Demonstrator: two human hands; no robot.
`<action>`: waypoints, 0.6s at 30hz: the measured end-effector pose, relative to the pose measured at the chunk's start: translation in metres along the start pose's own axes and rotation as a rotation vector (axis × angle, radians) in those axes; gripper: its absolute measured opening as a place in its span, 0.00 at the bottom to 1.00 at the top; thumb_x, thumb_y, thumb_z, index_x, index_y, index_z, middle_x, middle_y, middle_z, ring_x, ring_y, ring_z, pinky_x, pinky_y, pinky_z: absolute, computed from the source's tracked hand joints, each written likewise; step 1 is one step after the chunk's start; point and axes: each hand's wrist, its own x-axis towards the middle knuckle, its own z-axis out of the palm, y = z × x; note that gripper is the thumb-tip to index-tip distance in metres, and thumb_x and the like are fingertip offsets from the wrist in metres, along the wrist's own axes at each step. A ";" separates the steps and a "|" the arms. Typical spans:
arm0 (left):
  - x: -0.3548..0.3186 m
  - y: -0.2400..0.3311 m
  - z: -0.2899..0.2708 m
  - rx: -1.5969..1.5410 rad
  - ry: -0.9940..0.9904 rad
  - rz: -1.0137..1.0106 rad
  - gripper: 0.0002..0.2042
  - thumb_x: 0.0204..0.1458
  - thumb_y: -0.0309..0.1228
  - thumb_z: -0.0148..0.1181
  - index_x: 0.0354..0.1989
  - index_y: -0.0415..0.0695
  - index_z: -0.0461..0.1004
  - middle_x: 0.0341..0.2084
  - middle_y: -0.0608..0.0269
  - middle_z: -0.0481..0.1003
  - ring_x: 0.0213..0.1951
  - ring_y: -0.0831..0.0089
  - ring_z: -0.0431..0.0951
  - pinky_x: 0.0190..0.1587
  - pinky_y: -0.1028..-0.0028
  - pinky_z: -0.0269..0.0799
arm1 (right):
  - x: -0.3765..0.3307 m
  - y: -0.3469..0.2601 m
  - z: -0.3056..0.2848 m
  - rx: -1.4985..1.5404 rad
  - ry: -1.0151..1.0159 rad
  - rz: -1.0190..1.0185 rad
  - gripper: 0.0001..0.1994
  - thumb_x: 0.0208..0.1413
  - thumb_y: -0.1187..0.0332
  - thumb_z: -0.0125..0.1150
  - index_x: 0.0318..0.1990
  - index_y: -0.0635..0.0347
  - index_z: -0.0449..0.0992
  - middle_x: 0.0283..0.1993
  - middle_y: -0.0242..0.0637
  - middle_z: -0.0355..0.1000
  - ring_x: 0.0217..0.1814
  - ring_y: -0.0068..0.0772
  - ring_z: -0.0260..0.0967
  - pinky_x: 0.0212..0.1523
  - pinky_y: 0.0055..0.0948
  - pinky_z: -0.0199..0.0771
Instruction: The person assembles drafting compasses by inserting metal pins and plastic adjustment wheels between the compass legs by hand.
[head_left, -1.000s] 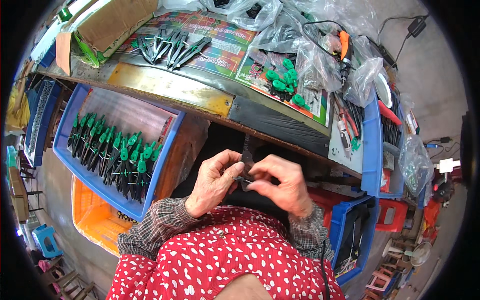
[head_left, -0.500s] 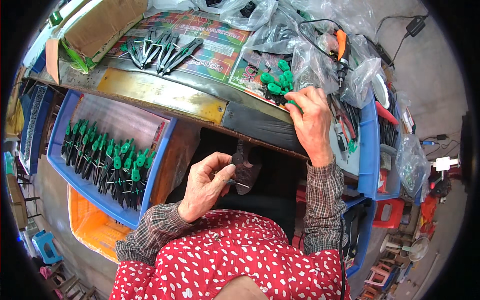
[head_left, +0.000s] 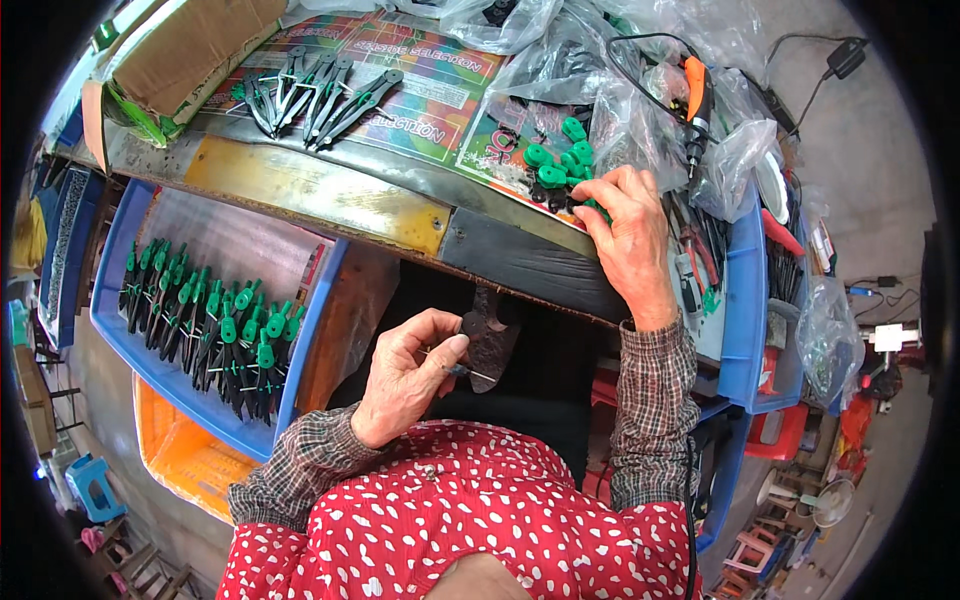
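Note:
My left hand [head_left: 408, 372] is closed in a pinch in front of my lap. It holds a black hand tool whose round head [head_left: 474, 323] and thin silver pin stick out past the fingertips; the rest is hidden by the hand. My right hand [head_left: 630, 235] bends over the front edge of the bench, fingers closed on a green plastic piece [head_left: 597, 208] that shows just under the fingertips. Beside it lies a small heap of green plastic pieces [head_left: 552, 175] with little black parts. Farther left on the bench, several black plier-like tools [head_left: 322, 100] lie fanned out.
A blue bin [head_left: 335, 330] on the left holds rows of green-topped black tools [head_left: 205, 320]. An orange crate [head_left: 180, 450] stands below it. An orange-and-black electric screwdriver [head_left: 696, 110] lies among clear plastic bags [head_left: 640, 130]. Another blue bin [head_left: 740, 310] is at the right, a cardboard box [head_left: 190, 60] back left.
My right hand has shifted slightly to the right and nearer at the edge of the green heap. My left hand keeps its pinch almost unmoved. The whole view has shifted a little.

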 end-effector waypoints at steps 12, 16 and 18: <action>-0.008 0.002 0.001 0.012 0.000 -0.022 0.08 0.59 0.30 0.53 0.41 0.38 0.72 0.27 0.67 0.72 0.26 0.85 0.68 0.23 0.84 0.65 | -0.001 0.010 -0.002 0.108 -0.035 -0.038 0.06 0.41 0.73 0.66 0.26 0.62 0.73 0.33 0.39 0.67 0.41 0.43 0.63 0.43 0.38 0.64; -0.010 0.001 0.002 -0.009 0.003 -0.018 0.08 0.59 0.30 0.54 0.41 0.38 0.72 0.27 0.67 0.72 0.26 0.86 0.68 0.23 0.85 0.64 | -0.001 0.011 0.001 0.213 -0.004 -0.098 0.06 0.41 0.74 0.64 0.26 0.63 0.72 0.32 0.40 0.68 0.41 0.43 0.63 0.43 0.37 0.63; -0.008 0.003 0.002 -0.005 -0.005 -0.012 0.09 0.59 0.31 0.54 0.42 0.39 0.71 0.26 0.68 0.72 0.24 0.86 0.67 0.23 0.85 0.63 | 0.001 0.005 -0.006 0.221 0.081 -0.129 0.07 0.42 0.76 0.64 0.28 0.63 0.71 0.31 0.40 0.70 0.38 0.44 0.66 0.41 0.38 0.65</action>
